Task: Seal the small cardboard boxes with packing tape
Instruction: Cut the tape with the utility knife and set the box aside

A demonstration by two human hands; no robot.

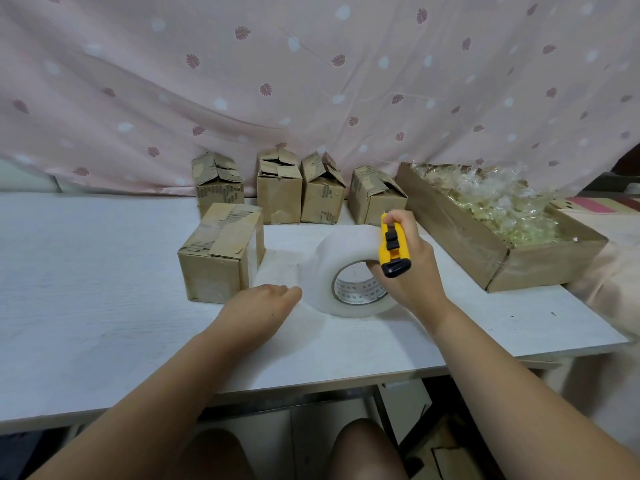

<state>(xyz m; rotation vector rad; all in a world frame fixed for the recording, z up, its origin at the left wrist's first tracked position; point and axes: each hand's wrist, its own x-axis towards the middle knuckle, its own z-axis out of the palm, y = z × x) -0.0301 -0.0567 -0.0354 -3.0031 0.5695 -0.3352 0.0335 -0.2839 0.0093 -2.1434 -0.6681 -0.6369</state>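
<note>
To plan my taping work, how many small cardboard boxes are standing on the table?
5. Four stand in a back row by the curtain: far-left box, second box, third box, fourth box. The front box stands left of the tape roll. None looks hidden.

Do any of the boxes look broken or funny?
Yes. The four boxes at the back have torn, ragged flaps sticking up unevenly. The near box is closed, but its top has peeled, ripped patches.
</note>
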